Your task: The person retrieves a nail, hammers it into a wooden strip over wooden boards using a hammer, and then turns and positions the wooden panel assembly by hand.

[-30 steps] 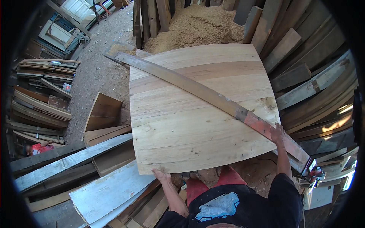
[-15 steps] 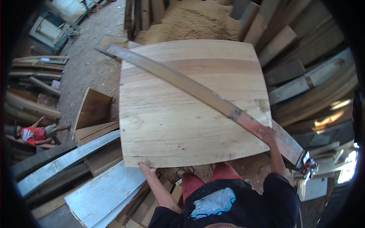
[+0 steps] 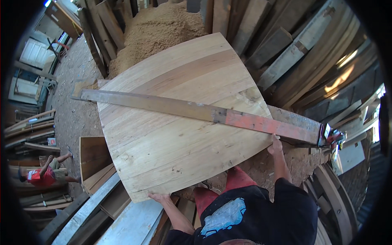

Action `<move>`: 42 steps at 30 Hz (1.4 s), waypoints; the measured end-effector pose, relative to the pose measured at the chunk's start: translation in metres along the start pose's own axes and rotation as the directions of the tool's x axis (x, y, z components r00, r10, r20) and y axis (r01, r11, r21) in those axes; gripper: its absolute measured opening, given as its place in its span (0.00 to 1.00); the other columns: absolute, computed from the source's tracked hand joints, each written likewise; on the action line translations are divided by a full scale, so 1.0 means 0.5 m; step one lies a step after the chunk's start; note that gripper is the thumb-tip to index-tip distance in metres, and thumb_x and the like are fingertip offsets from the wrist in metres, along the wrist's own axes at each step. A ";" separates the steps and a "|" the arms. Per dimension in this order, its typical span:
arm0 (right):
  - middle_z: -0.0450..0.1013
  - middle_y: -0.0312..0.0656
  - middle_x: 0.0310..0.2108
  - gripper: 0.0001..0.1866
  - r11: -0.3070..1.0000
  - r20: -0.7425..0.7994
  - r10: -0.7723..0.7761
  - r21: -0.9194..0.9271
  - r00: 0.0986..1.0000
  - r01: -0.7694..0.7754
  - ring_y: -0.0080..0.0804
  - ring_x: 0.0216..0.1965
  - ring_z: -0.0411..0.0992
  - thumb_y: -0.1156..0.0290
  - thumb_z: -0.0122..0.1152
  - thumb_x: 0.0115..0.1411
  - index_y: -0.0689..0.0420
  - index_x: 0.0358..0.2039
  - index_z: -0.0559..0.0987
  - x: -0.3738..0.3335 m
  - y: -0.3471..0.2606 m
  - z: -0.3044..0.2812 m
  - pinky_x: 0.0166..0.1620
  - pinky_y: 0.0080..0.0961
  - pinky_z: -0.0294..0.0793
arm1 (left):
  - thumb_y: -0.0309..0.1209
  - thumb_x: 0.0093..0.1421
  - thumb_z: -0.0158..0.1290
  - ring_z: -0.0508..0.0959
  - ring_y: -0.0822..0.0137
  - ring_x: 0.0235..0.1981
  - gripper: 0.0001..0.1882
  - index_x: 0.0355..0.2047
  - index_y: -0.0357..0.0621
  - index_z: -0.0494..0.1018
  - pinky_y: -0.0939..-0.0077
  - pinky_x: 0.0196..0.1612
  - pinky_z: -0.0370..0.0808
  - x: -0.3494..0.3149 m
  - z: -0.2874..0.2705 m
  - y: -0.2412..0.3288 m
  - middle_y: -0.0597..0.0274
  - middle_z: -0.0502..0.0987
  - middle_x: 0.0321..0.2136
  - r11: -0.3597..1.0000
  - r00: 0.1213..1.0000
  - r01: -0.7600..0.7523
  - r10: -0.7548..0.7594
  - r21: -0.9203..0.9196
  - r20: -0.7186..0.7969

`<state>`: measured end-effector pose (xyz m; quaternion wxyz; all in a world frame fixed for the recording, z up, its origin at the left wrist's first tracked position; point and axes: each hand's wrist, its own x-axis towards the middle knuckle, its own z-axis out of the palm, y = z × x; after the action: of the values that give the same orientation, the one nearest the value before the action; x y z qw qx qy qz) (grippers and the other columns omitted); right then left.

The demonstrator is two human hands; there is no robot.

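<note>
Here, a broad, pale wooden panel lies near a tan heap of sawdust, a long brown-and-red wooden beam crossing over it. The left hand has its fingers clamped on the panel's near edge; the right hand touches its right corner, grip impossible to tell.

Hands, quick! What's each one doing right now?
Left hand: closed, holding the panel by its near edge.
Right hand: at the panel's corner, by the bar; can't tell if closed.
</note>
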<state>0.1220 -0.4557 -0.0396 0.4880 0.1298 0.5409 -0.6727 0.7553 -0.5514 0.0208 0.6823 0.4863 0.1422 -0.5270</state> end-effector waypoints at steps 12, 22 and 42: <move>0.69 0.38 0.59 0.25 0.979 0.037 0.046 0.198 0.998 -0.052 0.39 0.60 0.67 0.64 0.55 0.67 0.55 0.63 0.65 -0.163 0.138 -0.097 0.64 0.45 0.64 | 0.67 0.65 0.19 0.51 0.50 0.71 0.44 0.71 0.51 0.46 0.50 0.71 0.49 0.101 -0.085 0.084 0.57 0.50 0.71 0.947 0.982 -0.187 0.182 0.261 0.046; 0.70 0.38 0.57 0.25 0.989 0.053 -0.063 0.141 0.997 0.055 0.35 0.58 0.69 0.63 0.60 0.66 0.55 0.61 0.67 -0.218 0.162 -0.189 0.59 0.41 0.71 | 0.67 0.66 0.28 0.52 0.52 0.70 0.44 0.71 0.49 0.47 0.56 0.71 0.50 0.097 -0.147 0.106 0.57 0.50 0.71 0.863 0.965 -0.230 0.263 0.450 -0.011; 0.78 0.46 0.40 0.36 0.421 -0.130 -0.186 -0.906 0.974 -0.041 0.31 0.42 0.70 0.42 0.48 0.67 0.70 0.46 0.78 -0.134 0.068 -0.168 0.48 0.33 0.68 | 0.67 0.66 0.22 0.54 0.47 0.69 0.44 0.71 0.49 0.48 0.50 0.69 0.52 0.127 -0.140 0.168 0.53 0.50 0.71 0.926 0.999 -0.045 0.037 0.375 0.028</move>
<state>0.1523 -0.3471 -0.0450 0.3915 -0.1056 0.8702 -0.2798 0.8751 -0.5339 -0.0149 0.5890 0.6053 0.0216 -0.5350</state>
